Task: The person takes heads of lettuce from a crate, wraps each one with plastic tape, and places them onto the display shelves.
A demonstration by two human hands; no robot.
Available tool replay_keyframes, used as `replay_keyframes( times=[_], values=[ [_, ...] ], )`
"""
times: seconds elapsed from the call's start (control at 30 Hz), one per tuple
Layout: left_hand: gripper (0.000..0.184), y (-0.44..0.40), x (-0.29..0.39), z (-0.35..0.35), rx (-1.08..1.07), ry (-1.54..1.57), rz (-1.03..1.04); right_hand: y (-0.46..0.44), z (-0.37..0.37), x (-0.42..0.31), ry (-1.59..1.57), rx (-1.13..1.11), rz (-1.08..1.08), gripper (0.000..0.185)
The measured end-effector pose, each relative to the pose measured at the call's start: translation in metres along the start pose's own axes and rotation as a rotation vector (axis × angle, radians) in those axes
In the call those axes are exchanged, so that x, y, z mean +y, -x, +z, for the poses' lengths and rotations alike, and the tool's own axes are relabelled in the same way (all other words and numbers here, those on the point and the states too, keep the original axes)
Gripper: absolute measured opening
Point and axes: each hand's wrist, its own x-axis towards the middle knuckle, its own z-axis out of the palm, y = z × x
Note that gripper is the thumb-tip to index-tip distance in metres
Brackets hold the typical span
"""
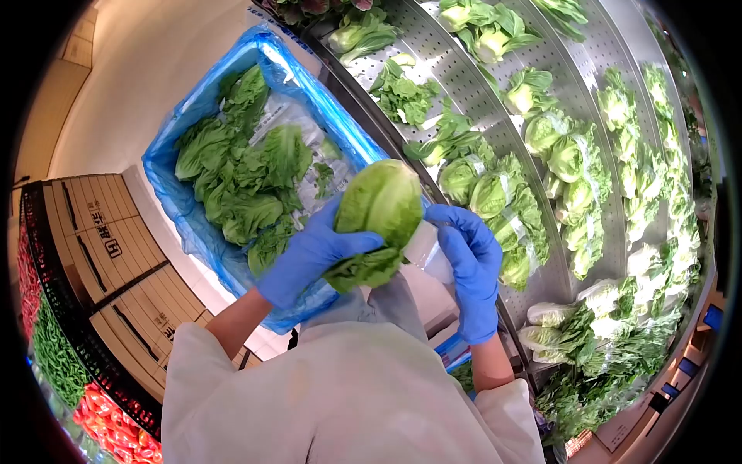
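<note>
My left hand, in a blue glove, is wrapped round a head of green lettuce in front of my chest. Its pale base points up and away, and loose outer leaves fold down at the near end. Just right of the lettuce, my gloved right hand has its fingers curled and pinched. A translucent whitish piece of plastic shows at those fingers; its exact kind is unclear. Below and left of the lettuce stands a crate lined with blue plastic, holding loose lettuce leaves.
Stepped metal shelves on the right carry leafy greens, with wrapped lettuces in rows. At the left is a wood-slatted display stand, with green peppers and red peppers beyond its dark rim.
</note>
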Motion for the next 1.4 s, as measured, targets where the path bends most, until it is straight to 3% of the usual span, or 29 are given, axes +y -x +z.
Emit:
replay_keyframes(
  times=[0.17, 0.33, 0.47, 0.53, 0.73, 0.83, 0.9, 1.03, 1.1, 1.27, 1.4],
  values=[
    [0.067, 0.004, -0.01, 0.018, 0.006, 0.159, -0.029, 0.006, 0.0, 0.001, 0.222, 0.075, -0.068, 0.027],
    [0.077, -0.006, -0.029, 0.019, 0.085, -0.116, 0.227, 0.007, 0.002, 0.005, 0.425, 0.083, -0.268, 0.029],
    [0.081, -0.003, -0.027, 0.026, 0.168, -0.265, 0.303, 0.006, 0.003, 0.004, 0.588, 0.093, -0.437, 0.03],
    [0.081, -0.003, -0.028, 0.031, 0.361, -0.605, 0.453, 0.004, 0.004, 0.002, 0.671, 0.076, -0.488, 0.031],
    [0.081, -0.008, -0.027, 0.036, 0.522, -0.717, 0.576, 0.0, 0.001, 0.004, 0.662, 0.048, -0.577, 0.034],
    [0.08, -0.009, -0.03, 0.029, 0.493, -0.65, 0.523, 0.001, -0.004, -0.003, 0.549, 0.008, -0.51, 0.034],
    [0.079, -0.009, -0.031, 0.023, 0.472, -0.646, 0.515, 0.003, -0.007, -0.006, 0.42, 0.023, -0.349, 0.034],
    [0.079, 0.002, -0.019, 0.028, 0.388, -0.634, 0.476, 0.003, -0.007, -0.01, 0.451, 0.004, -0.322, 0.033],
    [0.08, 0.001, -0.021, 0.026, 0.364, -0.61, 0.511, 0.003, -0.006, -0.011, 0.561, -0.031, -0.486, 0.033],
    [0.081, 0.0, -0.019, 0.029, 0.346, -0.65, 0.578, 0.005, -0.004, -0.008, 0.71, -0.016, -0.562, 0.037],
    [0.082, -0.005, -0.023, 0.038, 0.45, -0.74, 0.583, 0.002, -0.005, -0.005, 0.825, 0.015, -0.669, 0.04]
  ],
)
